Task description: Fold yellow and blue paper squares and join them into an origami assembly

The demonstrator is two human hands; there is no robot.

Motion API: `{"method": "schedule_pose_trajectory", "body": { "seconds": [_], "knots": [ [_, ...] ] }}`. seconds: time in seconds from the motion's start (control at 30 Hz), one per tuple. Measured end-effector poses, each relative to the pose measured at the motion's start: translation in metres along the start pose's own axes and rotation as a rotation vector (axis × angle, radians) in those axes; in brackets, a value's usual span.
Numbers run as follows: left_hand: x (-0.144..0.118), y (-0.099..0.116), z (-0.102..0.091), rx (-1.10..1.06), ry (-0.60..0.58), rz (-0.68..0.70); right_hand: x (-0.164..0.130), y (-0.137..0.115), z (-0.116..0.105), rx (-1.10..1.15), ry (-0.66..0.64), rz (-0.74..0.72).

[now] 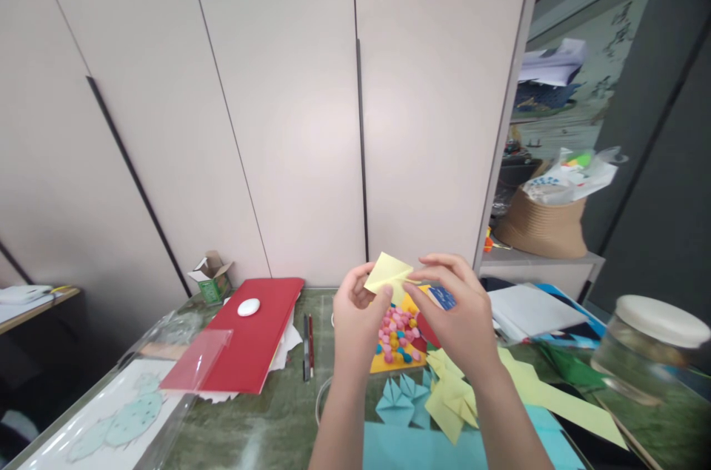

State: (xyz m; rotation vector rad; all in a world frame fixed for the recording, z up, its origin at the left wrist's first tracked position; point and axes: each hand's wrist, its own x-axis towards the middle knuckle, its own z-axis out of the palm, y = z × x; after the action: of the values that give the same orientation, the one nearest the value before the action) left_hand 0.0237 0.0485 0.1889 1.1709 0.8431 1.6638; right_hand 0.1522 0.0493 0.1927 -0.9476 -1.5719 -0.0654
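A small folded piece of yellow paper [392,270] is held up above the table between both hands. My left hand [358,307] grips it from the left, thumb on its lower edge. My right hand [458,307] pinches its right corner between thumb and fingertips. Beneath the hands lie folded yellow paper pieces [452,400] and folded blue paper pieces [397,403]. Blue paper sheets [422,448] lie at the near edge. Behind the wrists are small pink, yellow and blue pieces [397,329] on an orange sheet [383,363].
To the left lie a red folder [238,351] with a white round object [248,306], two pens [308,348], a cactus drawing [127,418] and a green box [212,285]. At right stand a lidded jar [638,359], white papers [536,311] and yellow strips [578,411]. Cabinet doors [278,122] rise behind.
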Motion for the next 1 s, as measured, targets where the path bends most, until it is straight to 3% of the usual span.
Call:
{"method": "schedule_pose_trajectory", "body": {
  "seconds": [0.23,0.5,0.63,0.8,1.0],
  "knots": [
    [-0.003,0.001,0.003,-0.006,-0.014,-0.018,-0.001,-0.002,0.003,0.002,0.002,0.032],
    [-0.008,-0.003,0.011,-0.208,0.033,0.012,-0.004,0.004,0.004,-0.002,0.145,-0.288],
    [-0.011,0.001,0.014,-0.329,0.038,-0.020,-0.004,0.008,0.000,0.047,0.058,-0.403],
    [-0.010,0.003,0.014,-0.426,0.009,-0.037,-0.004,0.011,-0.002,0.089,-0.056,-0.378],
    [-0.010,0.002,0.014,-0.479,-0.001,-0.045,-0.004,0.013,-0.002,0.129,-0.083,-0.350]
  ]
}}
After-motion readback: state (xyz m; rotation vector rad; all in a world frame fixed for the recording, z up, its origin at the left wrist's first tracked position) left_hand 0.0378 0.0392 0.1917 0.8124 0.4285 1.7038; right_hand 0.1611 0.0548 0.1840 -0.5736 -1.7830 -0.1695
